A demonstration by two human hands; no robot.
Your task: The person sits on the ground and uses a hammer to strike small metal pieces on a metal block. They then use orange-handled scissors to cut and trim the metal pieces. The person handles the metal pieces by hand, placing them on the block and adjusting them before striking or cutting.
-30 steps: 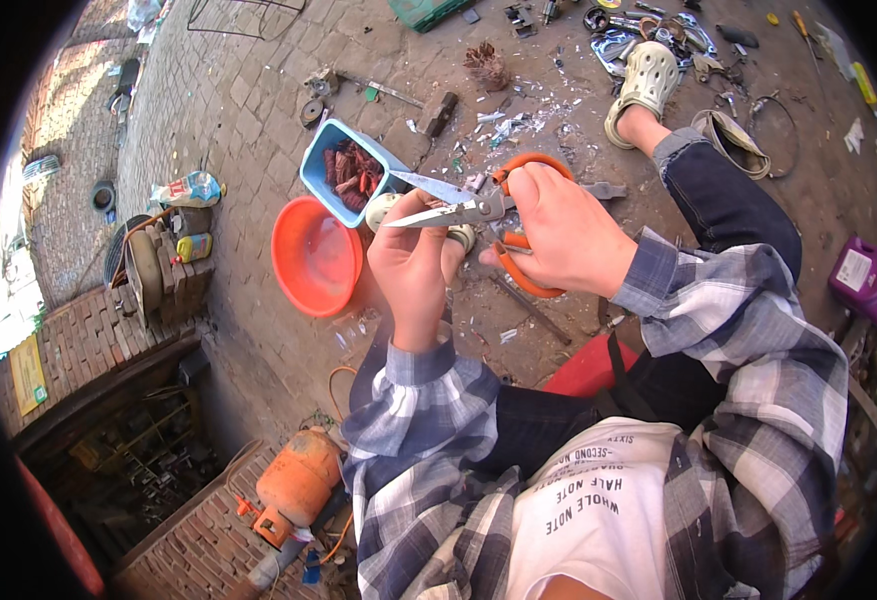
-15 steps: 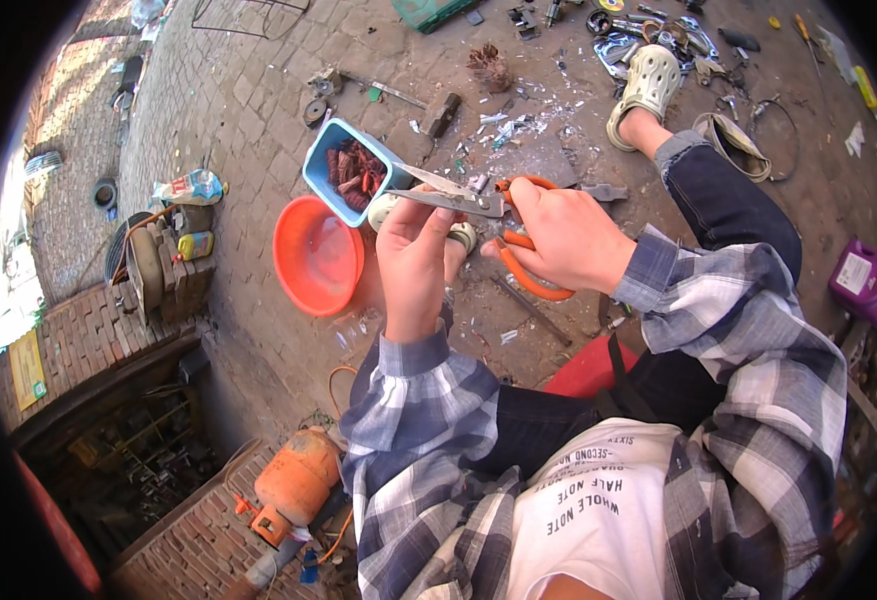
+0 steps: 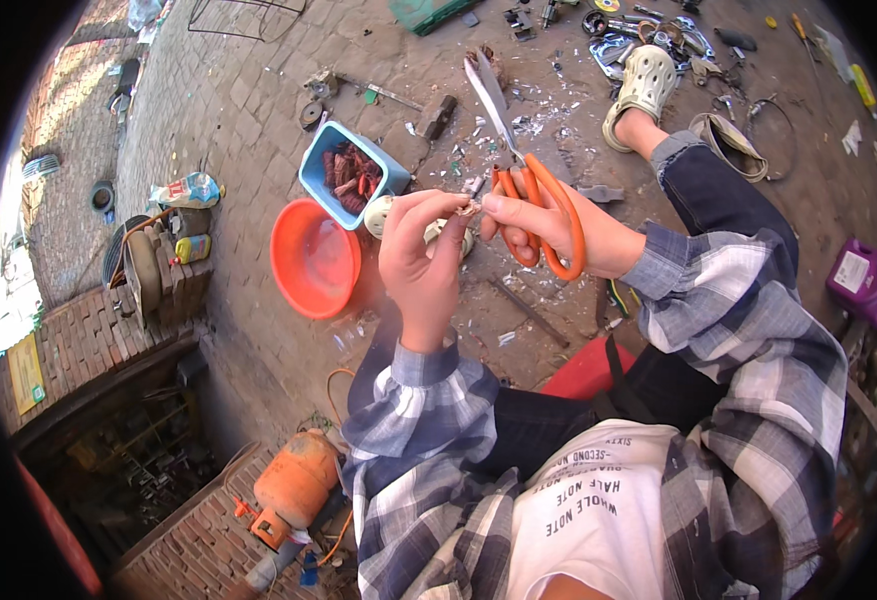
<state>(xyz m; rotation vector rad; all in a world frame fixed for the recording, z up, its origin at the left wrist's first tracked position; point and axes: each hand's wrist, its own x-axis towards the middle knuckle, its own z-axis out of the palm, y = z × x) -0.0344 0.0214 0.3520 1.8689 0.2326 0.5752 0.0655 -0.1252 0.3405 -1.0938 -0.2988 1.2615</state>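
Observation:
My left hand [image 3: 420, 250] pinches a small brownish piece [image 3: 468, 209] between thumb and fingertips, too small to name surely. My right hand [image 3: 606, 240] is wrapped round the orange handles of large scissors [image 3: 575, 225]. Their blades point away from me, slightly apart at the tips. The right thumb meets the little piece beside my left fingertips. Just beyond my left hand stands a light blue tub [image 3: 388, 172] with reddish-brown pieces [image 3: 350, 172] in it. An orange-red basin [image 3: 298, 290] sits against the tub's near side.
A hammer [image 3: 440, 118] and scattered light scraps lie on the paving. Metal parts [image 3: 648, 40] are heaped at the far right, near my shoe [image 3: 646, 85]. A purple jug [image 3: 861, 275] stands at right. At lower left are an orange gas cylinder [image 3: 298, 475] and a dark pit [image 3: 128, 450].
The scissors have swung from pointing left, across my left fingers, to pointing away from me. My right fingers have come in to touch the small piece at my left fingertips.

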